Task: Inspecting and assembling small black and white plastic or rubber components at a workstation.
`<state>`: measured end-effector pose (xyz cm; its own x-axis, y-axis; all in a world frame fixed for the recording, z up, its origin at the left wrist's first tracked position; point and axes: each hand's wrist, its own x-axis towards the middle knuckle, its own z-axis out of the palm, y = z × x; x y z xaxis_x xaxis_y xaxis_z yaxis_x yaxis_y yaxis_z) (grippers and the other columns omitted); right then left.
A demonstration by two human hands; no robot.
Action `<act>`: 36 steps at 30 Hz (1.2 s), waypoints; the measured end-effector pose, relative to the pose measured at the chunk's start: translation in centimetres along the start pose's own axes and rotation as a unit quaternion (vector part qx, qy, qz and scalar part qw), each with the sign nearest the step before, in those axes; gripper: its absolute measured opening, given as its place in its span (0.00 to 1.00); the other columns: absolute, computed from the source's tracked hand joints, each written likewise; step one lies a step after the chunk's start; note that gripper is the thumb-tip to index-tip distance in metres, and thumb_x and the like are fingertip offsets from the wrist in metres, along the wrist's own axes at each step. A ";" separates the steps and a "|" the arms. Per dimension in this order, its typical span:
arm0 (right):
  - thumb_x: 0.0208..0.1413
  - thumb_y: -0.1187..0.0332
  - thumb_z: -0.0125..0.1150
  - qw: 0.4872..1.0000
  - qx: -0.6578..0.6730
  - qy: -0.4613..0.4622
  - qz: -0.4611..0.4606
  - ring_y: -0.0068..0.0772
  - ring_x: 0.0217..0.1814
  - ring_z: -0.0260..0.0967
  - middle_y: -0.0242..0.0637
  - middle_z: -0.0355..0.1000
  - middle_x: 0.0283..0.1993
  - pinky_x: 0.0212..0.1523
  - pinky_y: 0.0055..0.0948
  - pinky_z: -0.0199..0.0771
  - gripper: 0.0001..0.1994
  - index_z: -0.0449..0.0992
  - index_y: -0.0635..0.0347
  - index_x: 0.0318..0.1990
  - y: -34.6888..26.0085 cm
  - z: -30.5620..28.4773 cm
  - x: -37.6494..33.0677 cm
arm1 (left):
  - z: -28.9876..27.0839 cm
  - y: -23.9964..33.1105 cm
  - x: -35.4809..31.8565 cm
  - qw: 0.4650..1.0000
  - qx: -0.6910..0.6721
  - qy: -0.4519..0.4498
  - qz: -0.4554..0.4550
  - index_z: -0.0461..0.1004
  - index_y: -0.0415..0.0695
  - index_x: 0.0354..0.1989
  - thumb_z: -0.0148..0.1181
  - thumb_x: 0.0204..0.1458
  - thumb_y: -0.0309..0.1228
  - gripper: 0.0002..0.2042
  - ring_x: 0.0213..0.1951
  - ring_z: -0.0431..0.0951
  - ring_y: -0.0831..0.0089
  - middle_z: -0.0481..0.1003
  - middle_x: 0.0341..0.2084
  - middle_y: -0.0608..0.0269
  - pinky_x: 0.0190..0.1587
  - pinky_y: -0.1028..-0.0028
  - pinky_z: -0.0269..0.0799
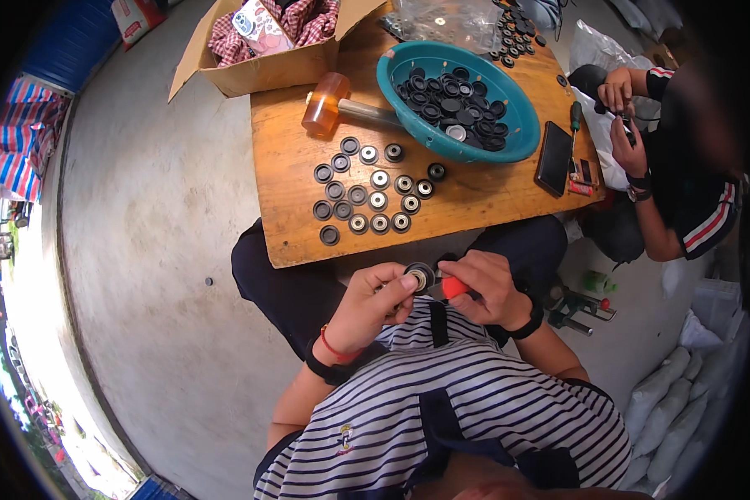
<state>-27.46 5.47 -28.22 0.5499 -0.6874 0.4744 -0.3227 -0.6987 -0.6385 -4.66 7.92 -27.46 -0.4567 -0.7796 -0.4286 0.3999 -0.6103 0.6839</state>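
Above my lap, just off the table's near edge, my left hand (368, 302) pinches a black round wheel (420, 276) with a metal bearing at its centre. Close beside it, my right hand (485, 287) is closed round a small tool with a red handle (455, 288). The tool's working end lies close to the wheel's rim; whether they touch I cannot tell. On the wooden table (287, 237) ahead sit several black caps (334, 191) and, to their right, several wheels with metal bearings (379, 201).
A teal basin (521, 142) of black parts rests beside an orange-headed mallet (327, 104). A phone (554, 158) and a green-handled screwdriver (575, 117) lie at the table's right. An open cardboard box (262, 79) stands far left. Another person's hands (625, 125) work at the right.
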 end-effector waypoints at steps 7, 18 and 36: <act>0.56 0.61 0.61 0.985 0.021 0.039 0.165 0.38 0.26 0.69 0.41 0.71 0.29 0.28 0.29 0.69 0.18 0.74 0.66 0.47 0.7 0.8 0.3 | 0.5 0.4 -0.9 0.997 0.029 -0.060 -0.039 0.74 0.38 0.32 0.54 0.58 0.32 0.09 0.16 0.65 0.83 0.69 0.16 0.68 0.20 0.83 0.57; 0.53 0.58 0.62 0.996 0.073 -0.024 -0.036 0.37 0.23 0.68 0.40 0.72 0.29 0.24 0.29 0.69 0.19 0.74 0.67 0.42 -0.2 0.3 0.3 | -0.7 0.1 -0.8 0.996 0.024 -0.076 -0.042 0.75 0.38 0.36 0.55 0.60 0.35 0.11 0.20 0.68 0.84 0.69 0.18 0.70 0.23 0.85 0.60; 0.53 0.60 0.62 0.997 0.066 -0.012 -0.030 0.38 0.23 0.69 0.41 0.71 0.29 0.24 0.30 0.69 0.18 0.73 0.68 0.42 -0.4 1.0 0.3 | -0.6 0.3 -0.7 0.996 0.011 -0.067 -0.059 0.75 0.35 0.34 0.57 0.57 0.33 0.11 0.17 0.65 0.80 0.69 0.16 0.65 0.22 0.82 0.60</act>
<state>-26.41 5.76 -28.47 0.5845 -0.6385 0.5007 -0.1843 -0.7055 -0.6844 -3.73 8.21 -27.26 -0.6028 -0.6753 -0.4249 0.3203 -0.6926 0.6463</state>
